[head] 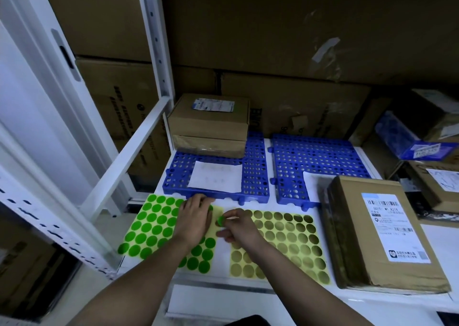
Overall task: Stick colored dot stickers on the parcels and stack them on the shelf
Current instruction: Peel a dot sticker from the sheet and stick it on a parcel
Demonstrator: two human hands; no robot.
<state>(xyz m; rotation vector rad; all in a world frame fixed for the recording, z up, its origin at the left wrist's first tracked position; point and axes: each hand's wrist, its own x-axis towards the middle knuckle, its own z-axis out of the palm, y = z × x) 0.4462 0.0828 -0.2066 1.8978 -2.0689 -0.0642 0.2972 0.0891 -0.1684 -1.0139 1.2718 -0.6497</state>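
A sheet of green dot stickers [154,228] lies on the white shelf surface, with a sheet of gold dot stickers [285,241] to its right. My left hand [195,220] presses flat on the green sheet's upper right part. My right hand [237,226] pinches one green dot sticker [220,220] lifted off the sheet. A brown parcel [380,233] with a white label lies at the right. Two stacked brown parcels [208,124] stand on a blue perforated mat [255,166] at the back.
A second blue mat [320,159] lies to the right of the first, and a white paper [216,176] lies on the left mat. Large cartons fill the back. White shelf uprights [159,52] stand at the left. More parcels [422,136] pile up at the far right.
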